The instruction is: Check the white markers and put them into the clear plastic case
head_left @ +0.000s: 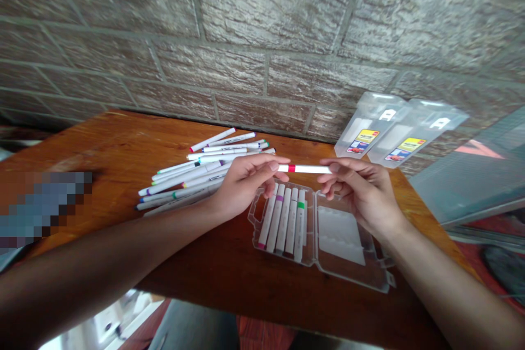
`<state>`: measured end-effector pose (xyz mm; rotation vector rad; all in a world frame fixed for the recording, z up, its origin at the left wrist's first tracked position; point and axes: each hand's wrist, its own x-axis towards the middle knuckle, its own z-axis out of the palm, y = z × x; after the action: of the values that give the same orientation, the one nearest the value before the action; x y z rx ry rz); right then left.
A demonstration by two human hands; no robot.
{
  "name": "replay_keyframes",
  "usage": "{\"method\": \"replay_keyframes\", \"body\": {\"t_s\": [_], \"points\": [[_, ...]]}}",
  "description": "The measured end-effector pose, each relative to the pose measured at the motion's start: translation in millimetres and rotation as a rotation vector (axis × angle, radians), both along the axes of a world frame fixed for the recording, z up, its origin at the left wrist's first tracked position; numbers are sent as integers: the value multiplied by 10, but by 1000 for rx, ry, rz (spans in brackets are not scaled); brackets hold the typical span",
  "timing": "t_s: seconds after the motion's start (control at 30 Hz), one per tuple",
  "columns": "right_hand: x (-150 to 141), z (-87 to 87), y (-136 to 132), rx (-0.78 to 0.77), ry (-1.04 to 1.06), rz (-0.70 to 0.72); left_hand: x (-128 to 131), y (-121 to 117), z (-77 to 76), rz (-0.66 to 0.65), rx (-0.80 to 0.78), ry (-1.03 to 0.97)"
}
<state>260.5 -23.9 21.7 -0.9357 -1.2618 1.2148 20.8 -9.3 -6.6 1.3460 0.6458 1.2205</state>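
Between both hands a white marker with a red band [308, 169] is held level, above the far edge of a clear plastic case. My left hand [250, 180] pinches its left end; the fingers of my right hand [359, 186] close on its right end. Below them the clear case [315, 229] lies opened flat. Its left half holds several white markers [283, 224] side by side, one with a purple band and one with a green. A white paper insert [340, 235] lies in the right half. Left of the case, partly behind my left hand, is a loose pile of white markers [197, 172].
Two clear plastic cases [373, 126] with yellow labels stand against the brick wall [262, 54] at the back right. A blurred-out dark object [41, 208] is on the left of the wooden table [118, 142]. The table's right edge slopes toward a glass panel [476, 175].
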Motion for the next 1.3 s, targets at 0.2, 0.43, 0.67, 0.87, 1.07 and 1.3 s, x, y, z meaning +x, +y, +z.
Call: {"method": "replay_keyframes", "body": {"t_s": [0.2, 0.43, 0.67, 0.87, 1.07, 1.3], "points": [[9, 34, 31, -91, 78, -16, -11, -29, -3, -98, -2, -76], [41, 18, 80, -187, 134, -31, -19, -65, 23, -159, 23, -46], [36, 40, 107, -290, 191, -20, -23, -92, 46, -183, 71, 1], [11, 64, 101, -312, 201, -36, -19, -135, 109, -147, 100, 106], [-6, 81, 91, -317, 199, -56, -1, -149, 108, -136, 112, 97], [3, 74, 90, -285, 199, -51, -1, -147, 107, -148, 75, 93]]}}
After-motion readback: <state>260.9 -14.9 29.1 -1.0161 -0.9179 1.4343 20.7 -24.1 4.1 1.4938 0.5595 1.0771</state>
